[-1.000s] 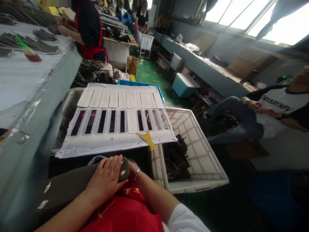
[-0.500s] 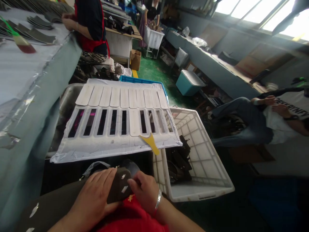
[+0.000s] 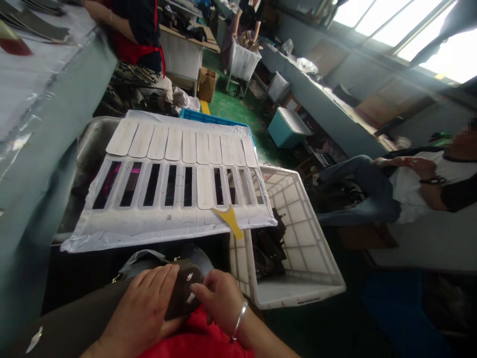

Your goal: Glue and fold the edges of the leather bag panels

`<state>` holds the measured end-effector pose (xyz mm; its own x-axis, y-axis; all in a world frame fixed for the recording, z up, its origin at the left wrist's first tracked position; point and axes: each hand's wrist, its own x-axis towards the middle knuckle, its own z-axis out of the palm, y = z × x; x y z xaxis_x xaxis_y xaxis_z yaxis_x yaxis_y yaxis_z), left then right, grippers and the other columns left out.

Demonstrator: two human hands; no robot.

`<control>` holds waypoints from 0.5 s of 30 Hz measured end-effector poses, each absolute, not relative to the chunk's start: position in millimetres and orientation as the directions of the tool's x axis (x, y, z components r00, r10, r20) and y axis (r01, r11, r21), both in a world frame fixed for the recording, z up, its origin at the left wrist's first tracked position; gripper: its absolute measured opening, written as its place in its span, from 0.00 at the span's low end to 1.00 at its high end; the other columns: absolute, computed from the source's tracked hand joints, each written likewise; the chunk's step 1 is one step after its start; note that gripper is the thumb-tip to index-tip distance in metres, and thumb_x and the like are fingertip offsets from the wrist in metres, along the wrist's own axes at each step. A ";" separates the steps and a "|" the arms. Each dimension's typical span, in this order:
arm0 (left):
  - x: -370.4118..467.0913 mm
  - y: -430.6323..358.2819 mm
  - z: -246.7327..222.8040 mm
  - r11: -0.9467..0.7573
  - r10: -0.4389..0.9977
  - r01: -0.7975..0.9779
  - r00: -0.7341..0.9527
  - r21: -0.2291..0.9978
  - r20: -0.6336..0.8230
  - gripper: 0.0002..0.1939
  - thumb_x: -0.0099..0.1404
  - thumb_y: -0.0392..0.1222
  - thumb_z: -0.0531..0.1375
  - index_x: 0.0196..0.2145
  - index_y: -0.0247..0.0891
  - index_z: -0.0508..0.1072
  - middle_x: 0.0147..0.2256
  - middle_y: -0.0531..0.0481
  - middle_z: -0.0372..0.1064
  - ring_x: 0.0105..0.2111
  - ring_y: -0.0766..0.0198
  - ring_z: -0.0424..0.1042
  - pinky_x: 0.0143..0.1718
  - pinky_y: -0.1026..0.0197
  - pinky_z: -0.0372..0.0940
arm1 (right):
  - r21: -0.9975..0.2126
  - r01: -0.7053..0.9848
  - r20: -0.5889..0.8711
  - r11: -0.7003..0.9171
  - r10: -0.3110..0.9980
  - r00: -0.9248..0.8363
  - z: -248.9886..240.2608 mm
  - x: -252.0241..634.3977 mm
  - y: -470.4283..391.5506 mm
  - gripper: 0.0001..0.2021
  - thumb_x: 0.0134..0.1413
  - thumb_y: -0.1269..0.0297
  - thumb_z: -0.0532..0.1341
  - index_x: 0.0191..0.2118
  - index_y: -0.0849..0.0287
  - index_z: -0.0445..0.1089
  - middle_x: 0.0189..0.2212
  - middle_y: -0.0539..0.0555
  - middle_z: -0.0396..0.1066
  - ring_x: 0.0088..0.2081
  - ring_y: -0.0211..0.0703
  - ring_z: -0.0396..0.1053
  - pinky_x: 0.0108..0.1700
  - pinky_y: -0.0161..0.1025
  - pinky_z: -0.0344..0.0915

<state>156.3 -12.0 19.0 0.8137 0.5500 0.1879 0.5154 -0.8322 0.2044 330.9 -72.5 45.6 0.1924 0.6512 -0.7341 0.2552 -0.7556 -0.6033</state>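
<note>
Across my lap lies a long dark brown-grey piece with a rounded end (image 3: 182, 291), which looks like a bag strap or panel. My left hand (image 3: 145, 301) rests over it near that end, fingers together on top and thumb at its lower edge. Small white tabs (image 3: 189, 277) stick up from its surface. My right hand (image 3: 221, 301) is curled at the rounded end, its thumb against one tab; whether anything is between its fingers is hidden. Beyond my hands, a white slotted board (image 3: 122, 223) carries pale rectangular strips (image 3: 158, 141) and a yellow forked tool (image 3: 231, 221).
A white plastic crate (image 3: 313, 238) holding dark pieces stands to the right of the board. A covered table (image 3: 70, 74) runs along the left. One person (image 3: 137, 35) stands behind it, another person (image 3: 421, 184) sits at right. A teal box (image 3: 286, 128) is farther back.
The view has shifted slightly, so the board and crate appear farther left. My right thumb has moved a little onto the tab; my left hand keeps its place on the dark piece.
</note>
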 end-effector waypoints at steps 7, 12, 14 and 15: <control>155.2 -10.1 14.5 -0.856 0.517 0.495 0.821 0.150 0.244 0.33 0.51 0.54 0.63 0.47 0.26 0.65 0.44 0.34 0.68 0.42 0.49 0.66 0.45 0.49 0.58 | -0.534 0.700 -0.491 -0.473 0.848 0.199 48.2 336.1 -65.7 0.16 0.44 0.52 0.62 0.19 0.59 0.63 0.15 0.46 0.60 0.20 0.33 0.54 0.23 0.33 0.44; 158.3 -9.2 15.3 -0.835 0.547 0.518 0.817 0.185 0.184 0.33 0.50 0.52 0.64 0.48 0.28 0.64 0.44 0.37 0.68 0.43 0.50 0.66 0.46 0.50 0.57 | -0.699 0.529 -0.473 -0.481 0.866 0.161 32.6 339.8 -69.9 0.15 0.48 0.60 0.58 0.17 0.60 0.60 0.14 0.44 0.53 0.18 0.30 0.49 0.20 0.31 0.43; 159.9 -10.0 15.2 -0.830 0.553 0.518 0.813 0.206 0.181 0.33 0.50 0.53 0.64 0.48 0.29 0.64 0.44 0.37 0.68 0.43 0.51 0.66 0.46 0.50 0.57 | -0.729 0.499 -0.438 -0.468 0.880 0.185 28.4 341.2 -72.8 0.15 0.49 0.60 0.58 0.17 0.60 0.59 0.14 0.44 0.53 0.18 0.30 0.49 0.20 0.30 0.44; 160.6 -10.5 15.2 -0.826 0.557 0.521 0.811 0.214 0.179 0.32 0.50 0.53 0.64 0.48 0.29 0.64 0.45 0.37 0.68 0.43 0.51 0.66 0.46 0.50 0.56 | -0.736 0.502 -0.414 -0.454 0.889 0.197 27.4 341.7 -74.2 0.15 0.49 0.60 0.58 0.17 0.60 0.59 0.14 0.44 0.53 0.18 0.29 0.50 0.20 0.30 0.44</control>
